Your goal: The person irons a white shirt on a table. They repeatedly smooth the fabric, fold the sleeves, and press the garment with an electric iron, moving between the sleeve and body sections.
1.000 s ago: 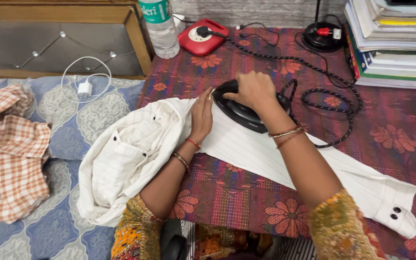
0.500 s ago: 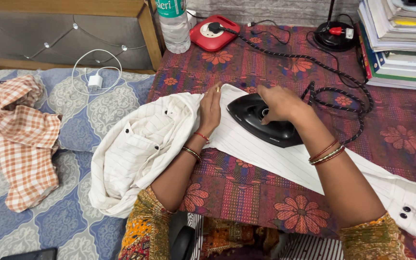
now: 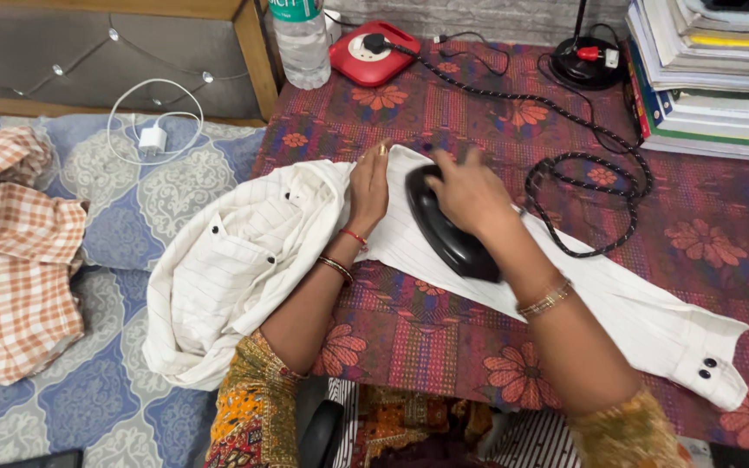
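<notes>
Your right hand is closed around the handle of the black iron, with the fingers wrapped over the top, so the sole lies flat on the white striped shirt sleeve. Your left hand is open, with the fingers flat and holding nothing; it presses the cloth just beside the iron, so the sleeve does not slide or wrinkle under it.

The sleeve lies across the table in a slant, from the left edge toward the front right corner, where the cuff with dark buttons ends. The rest of the shirt hangs over the left edge onto the bed.

Along the sleeve toward the cuff there is free room for the iron. Behind it, the braided cord makes a loop near the sleeve and runs to the red socket box at the back edge. The water bottle and the stack of books stand well apart from both hands.
</notes>
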